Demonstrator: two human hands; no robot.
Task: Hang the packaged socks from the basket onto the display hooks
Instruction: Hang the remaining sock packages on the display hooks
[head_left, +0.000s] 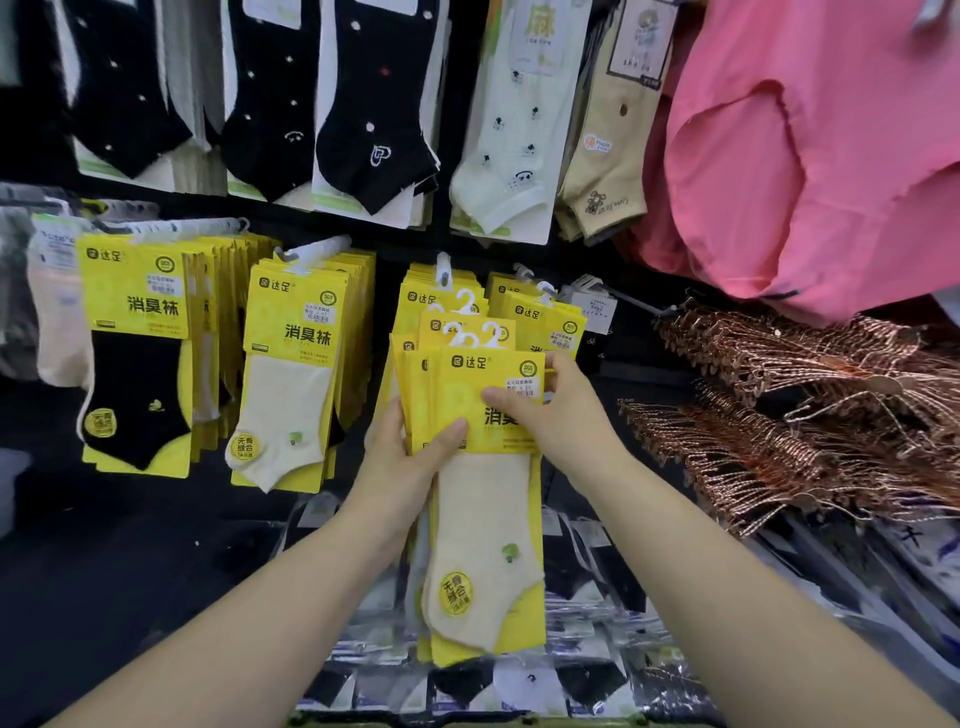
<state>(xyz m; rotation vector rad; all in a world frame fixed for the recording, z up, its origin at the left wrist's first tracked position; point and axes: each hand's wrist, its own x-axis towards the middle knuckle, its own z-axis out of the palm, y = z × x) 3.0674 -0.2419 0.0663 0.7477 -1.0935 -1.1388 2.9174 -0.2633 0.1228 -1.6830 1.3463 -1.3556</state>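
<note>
1. The left hand (405, 467) clamps the fanned sock packs (483, 519) at their 9 o'clock edge, thumb across the front, probably to keep them together.
2. The right hand (569, 415) pinches the front pack's 3 o'clock edge, likely to peel it free.
3. The packs are held just below the display hook (443, 270) at 12 o'clock, close for threading.

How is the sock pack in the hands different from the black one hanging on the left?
The held pack shows a cream sock; the black pack a black one. The left hand and right hand grip the held pack; the black pack hangs on a hook. Both cards are yellow.
</note>
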